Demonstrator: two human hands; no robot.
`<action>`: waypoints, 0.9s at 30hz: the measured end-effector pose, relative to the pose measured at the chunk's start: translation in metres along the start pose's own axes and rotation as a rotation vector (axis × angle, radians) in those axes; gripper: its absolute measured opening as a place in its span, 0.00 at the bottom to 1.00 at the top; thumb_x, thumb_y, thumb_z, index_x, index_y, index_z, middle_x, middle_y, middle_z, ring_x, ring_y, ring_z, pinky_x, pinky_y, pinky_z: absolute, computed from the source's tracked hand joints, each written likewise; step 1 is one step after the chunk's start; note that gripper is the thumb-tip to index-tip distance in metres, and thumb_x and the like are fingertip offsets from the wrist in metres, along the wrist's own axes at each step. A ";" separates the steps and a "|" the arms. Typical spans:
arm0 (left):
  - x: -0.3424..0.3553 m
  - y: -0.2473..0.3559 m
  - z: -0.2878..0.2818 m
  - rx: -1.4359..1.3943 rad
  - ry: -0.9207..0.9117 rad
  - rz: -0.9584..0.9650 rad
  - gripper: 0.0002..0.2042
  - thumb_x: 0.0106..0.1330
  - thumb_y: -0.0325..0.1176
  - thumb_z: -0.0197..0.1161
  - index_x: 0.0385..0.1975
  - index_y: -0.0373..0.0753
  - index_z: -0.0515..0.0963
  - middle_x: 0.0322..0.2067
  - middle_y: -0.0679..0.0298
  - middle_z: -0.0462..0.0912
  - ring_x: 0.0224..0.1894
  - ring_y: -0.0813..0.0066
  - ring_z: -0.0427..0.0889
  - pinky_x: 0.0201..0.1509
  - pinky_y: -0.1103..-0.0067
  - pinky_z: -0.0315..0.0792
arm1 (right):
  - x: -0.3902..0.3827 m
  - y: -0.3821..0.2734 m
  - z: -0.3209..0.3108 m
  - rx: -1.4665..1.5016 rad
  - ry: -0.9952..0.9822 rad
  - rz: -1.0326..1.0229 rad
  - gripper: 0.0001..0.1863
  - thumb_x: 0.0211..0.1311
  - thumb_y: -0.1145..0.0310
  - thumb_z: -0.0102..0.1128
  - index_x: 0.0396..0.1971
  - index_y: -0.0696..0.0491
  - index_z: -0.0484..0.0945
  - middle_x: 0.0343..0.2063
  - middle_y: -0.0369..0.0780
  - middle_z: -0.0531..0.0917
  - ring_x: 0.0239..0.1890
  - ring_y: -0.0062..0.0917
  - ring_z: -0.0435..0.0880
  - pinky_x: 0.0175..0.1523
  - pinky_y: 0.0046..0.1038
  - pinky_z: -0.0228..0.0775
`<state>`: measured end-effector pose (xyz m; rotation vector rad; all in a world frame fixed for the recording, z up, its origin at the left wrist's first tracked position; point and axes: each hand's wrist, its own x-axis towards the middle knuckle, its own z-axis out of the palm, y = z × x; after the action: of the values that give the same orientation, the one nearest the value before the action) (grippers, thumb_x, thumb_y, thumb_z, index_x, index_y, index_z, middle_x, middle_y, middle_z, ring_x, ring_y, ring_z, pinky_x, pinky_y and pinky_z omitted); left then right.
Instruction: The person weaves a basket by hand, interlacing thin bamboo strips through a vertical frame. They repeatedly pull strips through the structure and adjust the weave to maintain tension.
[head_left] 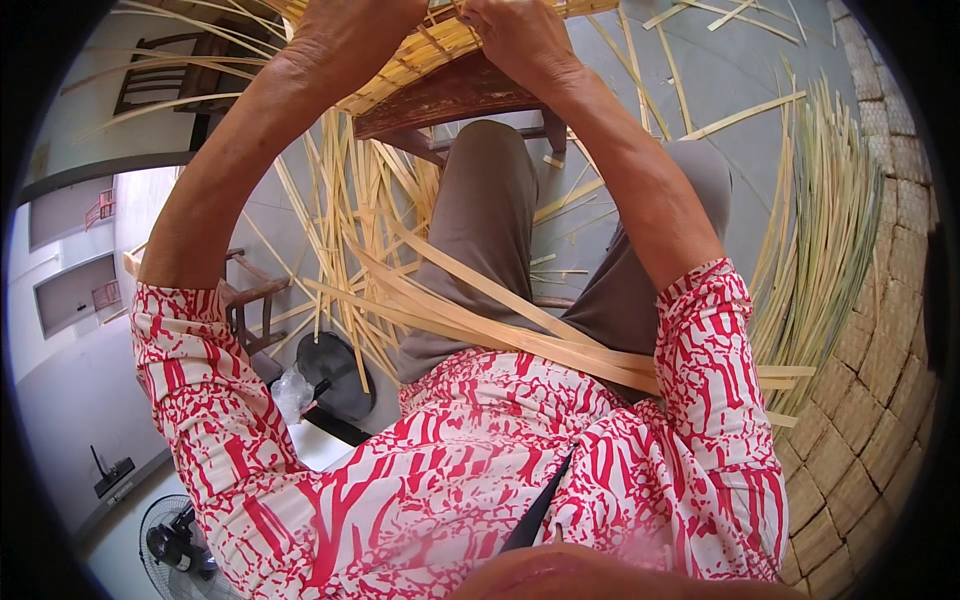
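At the top of the view, a piece of woven bamboo lies across a worn reddish-brown wooden stool. My left hand rests over the weave, and the picture's edge cuts off its fingers. Close by on the right, my right hand has its fingers curled in and pressed together at the weave's edge. Loose strip ends fan out from the weave to the left. Several flat pale bamboo strips lie across my lap, their ends passing under my right forearm.
Long bamboo strips spread over the floor left of my legs. Thin greenish strips lie in a bundle at right, beside stacked woven blocks. A wooden chair, a dark round object and a fan stand at left.
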<state>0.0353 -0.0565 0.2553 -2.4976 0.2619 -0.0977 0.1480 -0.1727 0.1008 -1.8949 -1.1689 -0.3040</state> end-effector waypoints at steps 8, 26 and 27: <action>-0.039 0.003 -0.001 -0.147 0.102 0.069 0.10 0.60 0.24 0.63 0.41 0.35 0.77 0.42 0.60 0.80 0.32 0.61 0.87 0.32 0.72 0.82 | -0.030 -0.022 -0.018 0.106 -0.006 -0.009 0.06 0.65 0.67 0.63 0.37 0.50 0.84 0.28 0.47 0.86 0.32 0.44 0.86 0.36 0.41 0.79; 0.025 0.109 0.071 -0.620 0.435 -0.314 0.15 0.66 0.27 0.62 0.53 0.40 0.78 0.42 0.58 0.83 0.38 0.56 0.86 0.37 0.69 0.81 | -0.050 0.050 -0.062 1.677 0.643 1.118 0.14 0.73 0.80 0.45 0.55 0.57 0.70 0.44 0.50 0.81 0.42 0.38 0.85 0.52 0.42 0.83; 0.025 0.107 0.072 -0.668 0.480 -0.302 0.12 0.65 0.28 0.64 0.49 0.40 0.79 0.40 0.58 0.82 0.36 0.56 0.86 0.35 0.69 0.81 | -0.046 0.048 -0.064 1.715 0.672 1.128 0.13 0.73 0.80 0.46 0.54 0.57 0.71 0.43 0.49 0.82 0.40 0.37 0.86 0.50 0.41 0.84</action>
<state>0.0517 -0.1050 0.1345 -3.1301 0.1152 -0.8669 0.1766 -0.2592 0.0853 -0.4894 0.3333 0.5373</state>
